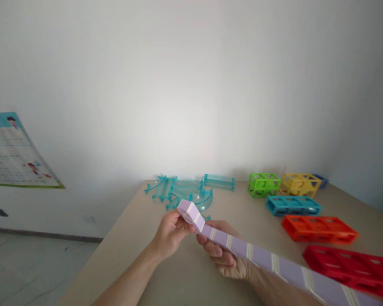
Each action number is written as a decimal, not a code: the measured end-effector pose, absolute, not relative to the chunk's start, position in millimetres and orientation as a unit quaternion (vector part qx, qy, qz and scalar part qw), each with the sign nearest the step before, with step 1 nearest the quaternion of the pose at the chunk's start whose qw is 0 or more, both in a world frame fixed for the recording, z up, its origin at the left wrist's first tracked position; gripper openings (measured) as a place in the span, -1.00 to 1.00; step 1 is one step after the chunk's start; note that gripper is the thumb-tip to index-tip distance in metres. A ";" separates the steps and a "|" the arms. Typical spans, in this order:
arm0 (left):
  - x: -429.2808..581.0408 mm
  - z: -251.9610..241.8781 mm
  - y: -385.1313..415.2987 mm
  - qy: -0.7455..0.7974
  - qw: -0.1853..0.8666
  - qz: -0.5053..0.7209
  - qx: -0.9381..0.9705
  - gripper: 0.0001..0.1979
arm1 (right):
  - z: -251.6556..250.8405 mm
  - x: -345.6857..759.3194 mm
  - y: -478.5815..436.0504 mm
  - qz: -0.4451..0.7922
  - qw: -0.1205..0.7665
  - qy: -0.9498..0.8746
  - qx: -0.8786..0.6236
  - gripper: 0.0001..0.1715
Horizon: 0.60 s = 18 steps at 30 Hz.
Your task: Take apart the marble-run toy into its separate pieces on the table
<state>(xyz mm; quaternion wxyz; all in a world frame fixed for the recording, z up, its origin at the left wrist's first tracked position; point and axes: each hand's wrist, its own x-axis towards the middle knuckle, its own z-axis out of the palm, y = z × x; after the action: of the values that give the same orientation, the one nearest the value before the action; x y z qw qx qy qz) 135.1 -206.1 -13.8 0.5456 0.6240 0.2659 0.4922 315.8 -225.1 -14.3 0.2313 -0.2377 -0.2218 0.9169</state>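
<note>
Striped purple bar point(262, 258) across right hand point(225, 257), tip point(190, 214) in left hand point(172, 233)

Left hand point(170, 237) holding short lilac block point(193, 216), right hand point(225, 260) gripping long striped bar point(289, 268), colored frames point(319, 228) on beige surface point(242, 210)

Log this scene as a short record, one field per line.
Left hand: pinches short block
Right hand: holds long bar near its left end
Colour: block and bar both purple with pale stripes
Contact: their ends meet in view; whether joined, unclear
Table, far side: clear teal track parts
Table, right side: green frame, yellow frame, blue frame, teal frame, orange frame, red frame
Wall, left: poster
</note>
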 end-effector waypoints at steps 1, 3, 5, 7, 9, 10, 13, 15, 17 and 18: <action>135.1 -14.6 -205.3 0.264 0.550 0.500 0.615 -0.69 | -16.7 314.2 -226.3 0.904 0.245 -0.245 -0.250 -0.60; 135.3 -17.5 -202.0 0.264 0.557 0.525 0.587 -0.68 | -21.6 309.6 -228.6 0.864 0.304 -0.292 -0.276 -0.65; 135.9 -20.0 -197.3 0.265 0.558 0.558 0.554 -0.68 | -24.7 305.2 -230.3 0.805 0.403 -0.333 -0.282 -0.72; 137.1 -20.3 -193.3 0.270 0.556 0.586 0.524 -0.70 | -25.0 303.0 -230.5 0.750 0.476 -0.360 -0.284 -0.76; 139.0 -18.6 -190.8 0.282 0.558 0.600 0.498 -0.71 | -23.3 303.0 -229.2 0.712 0.508 -0.386 -0.293 -0.72; 140.0 -17.6 -190.2 0.291 0.562 0.603 0.486 -0.70 | -22.3 303.4 -228.1 0.702 0.512 -0.397 -0.296 -0.70; 142.8 -16.6 -189.9 0.320 0.578 0.592 0.461 -0.71 | -22.3 303.9 -223.6 0.666 0.531 -0.424 -0.306 -0.67; 144.2 -17.8 -190.9 0.336 0.593 0.566 0.464 -0.71 | -25.4 303.3 -219.8 0.632 0.552 -0.426 -0.338 -0.65; 145.7 -19.5 -193.1 0.343 0.608 0.532 0.479 -0.68 | -29.2 303.0 -216.3 0.602 0.569 -0.419 -0.373 -0.64; 146.4 -20.2 -194.4 0.345 0.614 0.517 0.485 -0.64 | -30.8 303.1 -214.9 0.592 0.574 -0.417 -0.383 -0.64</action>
<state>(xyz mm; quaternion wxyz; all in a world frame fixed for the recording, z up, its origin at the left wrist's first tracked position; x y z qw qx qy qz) 146.4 -194.4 -20.2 0.6143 0.4855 0.3454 0.5174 303.1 -214.9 -30.8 0.5737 -0.3826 -0.4172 0.5919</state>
